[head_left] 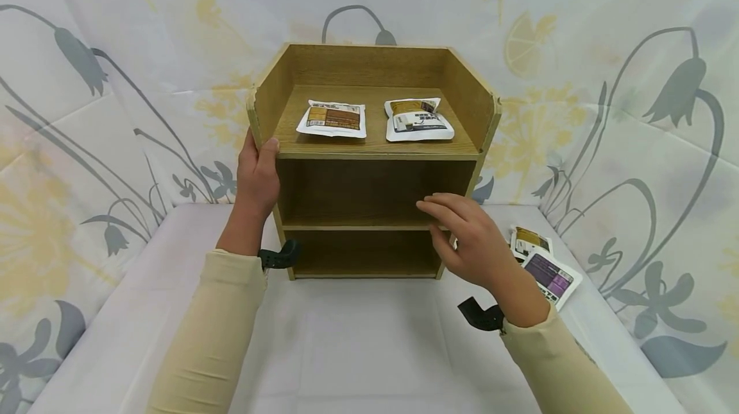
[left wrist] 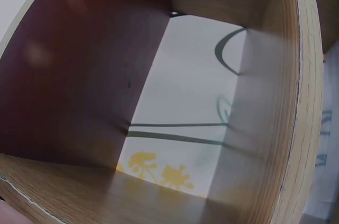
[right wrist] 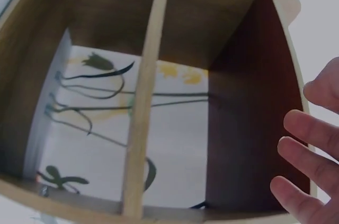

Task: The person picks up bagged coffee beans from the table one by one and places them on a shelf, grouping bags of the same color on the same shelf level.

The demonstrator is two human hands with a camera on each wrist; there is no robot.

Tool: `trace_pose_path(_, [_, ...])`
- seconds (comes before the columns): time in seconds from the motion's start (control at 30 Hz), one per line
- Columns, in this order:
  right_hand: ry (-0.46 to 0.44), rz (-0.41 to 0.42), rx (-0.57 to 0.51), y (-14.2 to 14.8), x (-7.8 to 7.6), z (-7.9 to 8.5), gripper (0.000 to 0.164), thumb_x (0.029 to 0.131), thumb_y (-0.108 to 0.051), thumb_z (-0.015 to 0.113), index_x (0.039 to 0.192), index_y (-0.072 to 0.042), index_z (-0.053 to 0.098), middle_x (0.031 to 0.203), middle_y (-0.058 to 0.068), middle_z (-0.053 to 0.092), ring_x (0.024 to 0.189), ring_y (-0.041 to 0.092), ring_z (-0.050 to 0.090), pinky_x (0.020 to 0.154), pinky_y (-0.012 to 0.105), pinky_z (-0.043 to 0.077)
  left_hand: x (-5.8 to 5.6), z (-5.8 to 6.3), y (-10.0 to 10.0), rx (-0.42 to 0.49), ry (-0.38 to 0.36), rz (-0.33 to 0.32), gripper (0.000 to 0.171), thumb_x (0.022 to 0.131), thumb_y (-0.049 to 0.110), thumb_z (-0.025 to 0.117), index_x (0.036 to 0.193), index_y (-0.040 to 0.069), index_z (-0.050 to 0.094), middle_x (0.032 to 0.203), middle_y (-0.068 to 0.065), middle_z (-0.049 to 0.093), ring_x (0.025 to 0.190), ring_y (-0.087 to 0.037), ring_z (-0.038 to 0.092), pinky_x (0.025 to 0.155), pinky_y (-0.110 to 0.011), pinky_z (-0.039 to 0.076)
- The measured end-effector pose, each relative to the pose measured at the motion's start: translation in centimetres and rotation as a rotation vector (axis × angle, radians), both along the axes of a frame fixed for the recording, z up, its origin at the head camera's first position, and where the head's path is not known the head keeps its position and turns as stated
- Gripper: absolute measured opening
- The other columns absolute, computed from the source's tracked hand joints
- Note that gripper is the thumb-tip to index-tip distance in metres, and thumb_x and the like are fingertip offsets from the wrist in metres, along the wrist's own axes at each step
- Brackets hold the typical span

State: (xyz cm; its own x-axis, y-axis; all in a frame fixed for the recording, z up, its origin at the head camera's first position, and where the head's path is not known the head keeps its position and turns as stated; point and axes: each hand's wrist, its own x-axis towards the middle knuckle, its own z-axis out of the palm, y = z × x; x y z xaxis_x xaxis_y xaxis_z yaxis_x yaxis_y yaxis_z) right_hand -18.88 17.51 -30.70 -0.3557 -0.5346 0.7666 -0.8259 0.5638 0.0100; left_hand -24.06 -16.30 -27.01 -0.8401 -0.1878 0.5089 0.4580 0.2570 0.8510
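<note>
A small wooden shelf (head_left: 369, 156) with an open top tray and two compartments stands in front of me. My left hand (head_left: 258, 173) grips its left side panel near the top tray, thumb on the front edge and fingers behind. My right hand (head_left: 467, 234) is raised before the shelf's lower right side, fingers spread and nothing in it. In the right wrist view the fingers (right wrist: 302, 155) appear beside the shelf's side edge. On the top tray lie two flat pouches: a brown-and-white pouch (head_left: 333, 119) at left and a white-and-gold pouch (head_left: 418, 120) at right.
To the right of the shelf, a purple-and-white pouch (head_left: 551, 278) and a gold-and-white pouch (head_left: 529, 242) lie on the white-covered table (head_left: 369, 343), partly behind my right forearm. A flower-printed cloth (head_left: 612, 80) hangs behind and at both sides. The shelf's two compartments have nothing visible in them.
</note>
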Motion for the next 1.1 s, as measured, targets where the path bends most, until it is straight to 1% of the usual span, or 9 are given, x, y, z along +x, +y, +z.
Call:
trace_pose_path(0.13, [-0.002,-0.028,0.007,1.2,-0.1,-1.0,0.037,0.084,-0.007,0.060,0.121,-0.005,0.065,0.117,0.013,0.065,0.107,0.030,0.061,0.090,0.045,0.049,-0.1,-0.1,0.0,0.007,0.007,-0.006,0.049,0.101,0.027,0.036,0.147,0.014,0.034,0.141,-0.012,0.046,0.129,-0.020,0.041,0.113,-0.042,0.028])
trace_pose_path(0.33, [-0.051,-0.085,0.013,3.3,0.0,-2.5,0.037,0.081,-0.005,0.062,0.118,-0.005,0.066,0.113,0.011,0.067,0.103,0.030,0.063,0.086,0.046,0.050,0.0,-0.1,0.1,0.006,0.020,-0.008,0.049,0.100,0.028,0.038,0.147,0.012,0.035,0.141,-0.012,0.047,0.128,-0.020,0.042,0.113,-0.042,0.029])
trace_pose_path(0.4, [-0.057,-0.094,0.014,3.8,-0.1,-2.9,0.036,0.080,-0.004,0.062,0.116,-0.005,0.067,0.111,0.012,0.067,0.101,0.030,0.063,0.085,0.046,0.050,0.0,0.0,0.1,0.004,0.013,0.001,0.049,0.100,0.028,0.037,0.147,0.012,0.035,0.141,-0.012,0.047,0.128,-0.020,0.042,0.113,-0.042,0.029])
trace_pose_path(0.57, [-0.088,-0.119,0.032,5.0,0.0,-3.7,0.033,0.082,-0.004,0.061,0.114,-0.003,0.067,0.108,0.011,0.068,0.099,0.029,0.063,0.084,0.045,0.050,0.0,0.0,0.1,0.003,0.000,0.011,0.048,0.100,0.028,0.036,0.146,0.013,0.035,0.140,-0.011,0.047,0.128,-0.021,0.042,0.113,-0.043,0.029])
trace_pose_path(0.67, [-0.115,-0.153,0.042,5.7,0.0,-4.3,0.032,0.082,-0.005,0.063,0.113,-0.003,0.067,0.107,0.010,0.068,0.098,0.028,0.063,0.084,0.045,0.050,-0.1,-0.1,0.1,0.010,0.003,0.002,0.048,0.101,0.028,0.035,0.147,0.014,0.035,0.141,-0.011,0.046,0.129,-0.021,0.041,0.113,-0.044,0.028])
trace_pose_path(0.83, [-0.148,-0.213,0.044,7.1,-0.1,-5.5,0.033,0.079,-0.004,0.066,0.112,-0.003,0.067,0.107,0.011,0.068,0.100,0.030,0.063,0.084,0.047,0.050,-0.2,-0.1,0.0,0.018,0.004,-0.006,0.048,0.101,0.027,0.035,0.148,0.016,0.034,0.142,-0.010,0.045,0.129,-0.020,0.041,0.113,-0.043,0.028])
trace_pose_path(0.93, [-0.186,-0.247,0.057,7.7,-0.1,-6.2,0.035,0.078,-0.005,0.068,0.113,-0.004,0.066,0.107,0.011,0.068,0.100,0.032,0.063,0.084,0.049,0.050,-0.2,-0.1,0.0,0.016,0.004,-0.002,0.048,0.101,0.027,0.035,0.147,0.015,0.035,0.140,-0.010,0.046,0.128,-0.020,0.041,0.113,-0.043,0.028])
trace_pose_path(1.1, [-0.278,-0.314,0.091,8.8,0.0,-7.2,0.037,0.080,-0.007,0.070,0.117,-0.004,0.065,0.110,0.013,0.067,0.102,0.035,0.062,0.086,0.052,0.049,-0.1,-0.1,0.0,0.015,0.005,-0.002,0.048,0.101,0.027,0.035,0.147,0.015,0.035,0.139,-0.011,0.046,0.127,-0.020,0.042,0.113,-0.043,0.029])
